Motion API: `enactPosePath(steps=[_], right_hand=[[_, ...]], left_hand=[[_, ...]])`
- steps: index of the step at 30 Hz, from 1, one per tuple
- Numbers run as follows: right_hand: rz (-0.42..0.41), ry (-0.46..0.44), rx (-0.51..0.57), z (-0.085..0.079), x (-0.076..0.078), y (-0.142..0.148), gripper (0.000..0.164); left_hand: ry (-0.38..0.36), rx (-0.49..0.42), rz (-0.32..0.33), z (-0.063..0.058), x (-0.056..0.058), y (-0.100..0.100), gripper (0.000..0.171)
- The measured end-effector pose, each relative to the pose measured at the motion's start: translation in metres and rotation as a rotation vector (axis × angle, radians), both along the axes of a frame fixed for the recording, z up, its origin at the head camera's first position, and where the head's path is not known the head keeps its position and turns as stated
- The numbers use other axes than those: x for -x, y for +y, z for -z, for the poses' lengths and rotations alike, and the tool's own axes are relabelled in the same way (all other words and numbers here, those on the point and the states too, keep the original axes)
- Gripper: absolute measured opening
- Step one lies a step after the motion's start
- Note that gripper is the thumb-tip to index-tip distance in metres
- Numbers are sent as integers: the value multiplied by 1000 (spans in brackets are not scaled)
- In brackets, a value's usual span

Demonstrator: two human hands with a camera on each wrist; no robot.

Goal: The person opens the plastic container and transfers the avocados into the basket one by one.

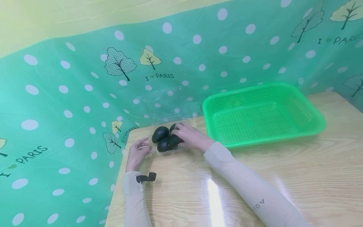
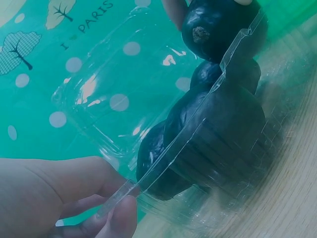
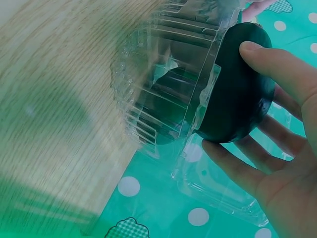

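A clear plastic clamshell box [image 2: 223, 73] stands on the table with its lid [image 2: 81, 111] raised at the back. Dark avocados [image 1: 160, 134] fill the box, some seen through its ribbed wall. My right hand [image 1: 191, 136] grips one avocado [image 3: 240, 87] at the top of the box, thumb on one side and fingertips on the other. That avocado overlaps the box rim in the right wrist view. At the box's left side, my left hand [image 2: 74, 193] pinches the thin clear rim between thumb and fingers.
A green perforated plastic basket [image 1: 208, 121] stands to the right on the wood-grain table [image 1: 181, 189]. Behind and left of the table hangs a green dotted sheet [image 1: 82, 135]. A black strap [image 1: 146, 177] is around the left sleeve.
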State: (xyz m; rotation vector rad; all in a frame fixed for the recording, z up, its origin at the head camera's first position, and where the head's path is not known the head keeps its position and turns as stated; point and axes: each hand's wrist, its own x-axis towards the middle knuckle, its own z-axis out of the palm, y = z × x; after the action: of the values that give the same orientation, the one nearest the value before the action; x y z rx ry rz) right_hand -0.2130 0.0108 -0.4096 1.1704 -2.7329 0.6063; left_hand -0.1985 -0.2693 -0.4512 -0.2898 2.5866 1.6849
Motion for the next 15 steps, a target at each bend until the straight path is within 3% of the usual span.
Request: enactPosePath(steps=[15], right_hand=[[31,-17,23,-6,-3,5,50]], left_hand=[[-11,5,12,-3,-1,-1,56]])
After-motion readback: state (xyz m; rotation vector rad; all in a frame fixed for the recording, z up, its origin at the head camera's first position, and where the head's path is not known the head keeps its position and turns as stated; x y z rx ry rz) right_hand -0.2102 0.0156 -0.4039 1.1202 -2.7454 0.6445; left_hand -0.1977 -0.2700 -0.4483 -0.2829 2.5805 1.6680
